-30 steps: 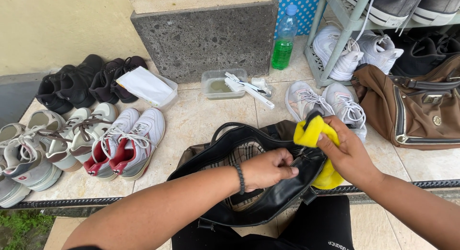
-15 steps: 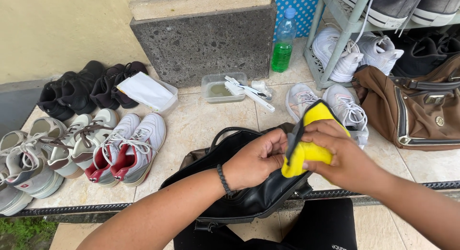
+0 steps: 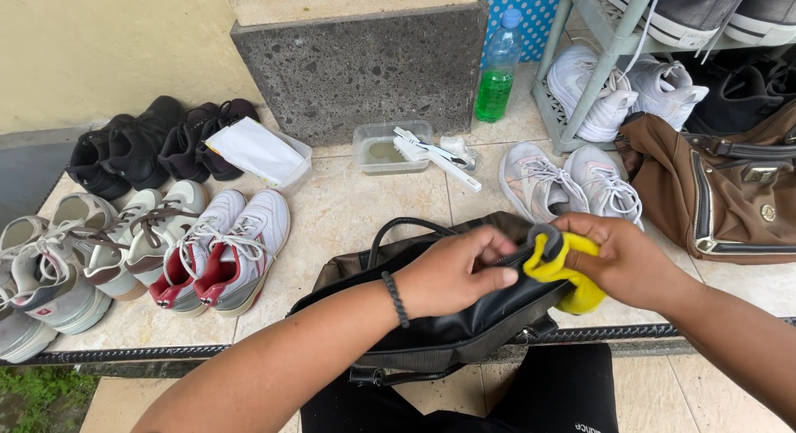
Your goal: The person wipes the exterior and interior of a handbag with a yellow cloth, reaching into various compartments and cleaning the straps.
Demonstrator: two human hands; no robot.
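Black leather of a bag fills the lower centre, resting across the person's lap at 6 o'clock, its handle arching up toward the tiled floor. Left hand, wearing a dark bracelet at the wrist, is curled closed over the bag's upper edge, thumb pressed along the seam. Right hand, at 3 o'clock of the left, is closed around a yellow cloth, which is bunched against the same edge of the bag; the two hands lie just beside each other. At 12 o'clock of the hands, a clear plastic tub sits on the floor with a white brush laid across its rim. A bottle of green liquid stands farther back at 1 o'clock, beside a metal shoe rack. A pair of pale sneakers lies in front of the rack, and a brown handbag sits at 3 o'clock. White-and-red sneakers rest at 9 o'clock, with more pairs farther left and black shoes at 10 o'clock.
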